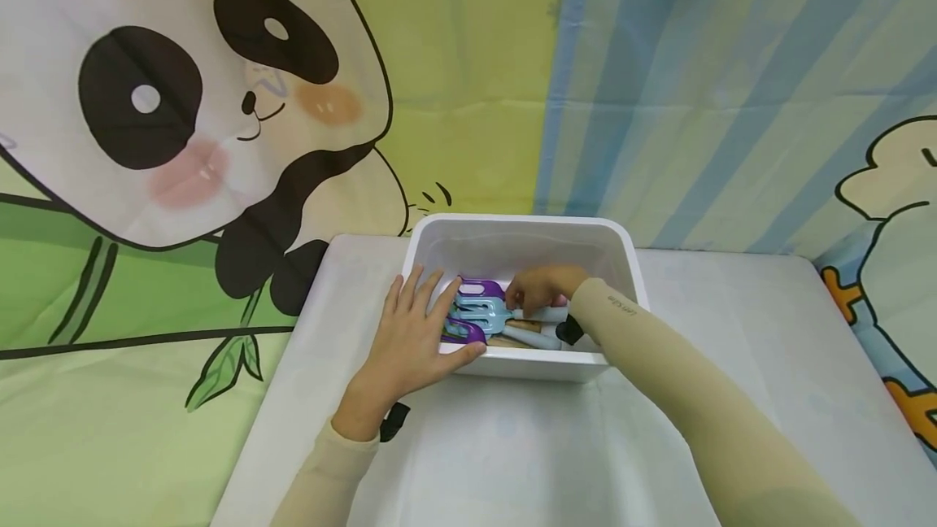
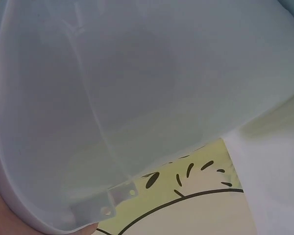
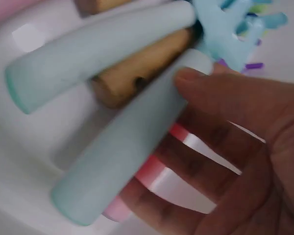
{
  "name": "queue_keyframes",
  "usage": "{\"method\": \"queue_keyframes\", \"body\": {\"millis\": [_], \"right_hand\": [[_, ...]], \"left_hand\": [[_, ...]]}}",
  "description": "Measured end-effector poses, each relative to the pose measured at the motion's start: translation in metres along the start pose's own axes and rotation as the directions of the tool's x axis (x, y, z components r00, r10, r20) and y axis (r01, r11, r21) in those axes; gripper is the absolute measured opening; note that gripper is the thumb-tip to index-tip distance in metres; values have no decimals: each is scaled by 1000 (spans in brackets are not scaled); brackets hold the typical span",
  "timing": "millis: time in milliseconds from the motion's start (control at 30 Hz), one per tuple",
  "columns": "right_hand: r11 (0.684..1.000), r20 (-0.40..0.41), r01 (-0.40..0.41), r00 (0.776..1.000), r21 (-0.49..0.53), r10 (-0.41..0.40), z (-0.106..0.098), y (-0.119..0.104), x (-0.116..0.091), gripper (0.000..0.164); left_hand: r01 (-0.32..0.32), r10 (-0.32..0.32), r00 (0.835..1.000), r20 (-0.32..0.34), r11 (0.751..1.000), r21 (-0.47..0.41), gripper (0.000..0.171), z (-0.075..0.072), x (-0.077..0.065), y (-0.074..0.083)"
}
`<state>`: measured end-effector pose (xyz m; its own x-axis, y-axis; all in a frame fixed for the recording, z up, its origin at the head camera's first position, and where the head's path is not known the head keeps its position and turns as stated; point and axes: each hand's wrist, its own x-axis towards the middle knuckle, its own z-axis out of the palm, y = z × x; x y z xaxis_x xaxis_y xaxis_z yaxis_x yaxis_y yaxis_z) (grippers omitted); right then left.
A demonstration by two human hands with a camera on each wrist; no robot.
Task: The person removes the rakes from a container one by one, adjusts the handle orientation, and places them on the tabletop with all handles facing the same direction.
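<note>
In the head view, a white plastic bin point(image 1: 512, 363) holds several toy-like garden tools. My right hand point(image 1: 543, 287) reaches down into it. Seen from the right wrist, that hand point(image 3: 245, 127) pinches the pale blue-grey handle point(image 3: 125, 139) of a light-blue hand fork point(image 1: 476, 314), thumb on top and fingers underneath. A second pale handle point(image 3: 100, 56) and a brown wooden handle point(image 3: 142, 68) lie alongside. My left hand point(image 1: 417, 340) rests on the bin's left rim with fingers spread and straight; from the left wrist, mostly the bin's outer wall point(image 2: 137, 88) shows.
Purple-handled tools point(image 1: 479, 288) lie at the bin's left inside. Pink pieces point(image 3: 152, 171) show under my right fingers. The bin stands on a white-covered table point(image 1: 732, 324), close to a printed panda backdrop point(image 1: 454, 63).
</note>
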<state>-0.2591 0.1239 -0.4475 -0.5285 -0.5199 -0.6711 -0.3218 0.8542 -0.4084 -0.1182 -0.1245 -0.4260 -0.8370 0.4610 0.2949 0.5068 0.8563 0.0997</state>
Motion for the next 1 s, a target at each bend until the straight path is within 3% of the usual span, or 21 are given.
{"method": "queue_keyframes", "body": {"millis": [200,633,833,1000], "right_hand": [[999,47,-43,998,8,42,-6,-6,-10,25],[995,10,-21,1000,-102,22,-16,-19,-25,29],[963,-58,60,995,-263,-78,-21,-25,-32,32],[925,-180,69,973,-373,-145,-19,-30,-38,27]], "left_hand": [[-5,4,1000,9,1000,4,101,-1,0,0],[2,-2,1000,16,1000,18,101,-1,2,-1],[-6,6,1000,23,1000,27,101,-2,2,-1],[-8,8,1000,24,1000,22,102,-2,1,-1]]}}
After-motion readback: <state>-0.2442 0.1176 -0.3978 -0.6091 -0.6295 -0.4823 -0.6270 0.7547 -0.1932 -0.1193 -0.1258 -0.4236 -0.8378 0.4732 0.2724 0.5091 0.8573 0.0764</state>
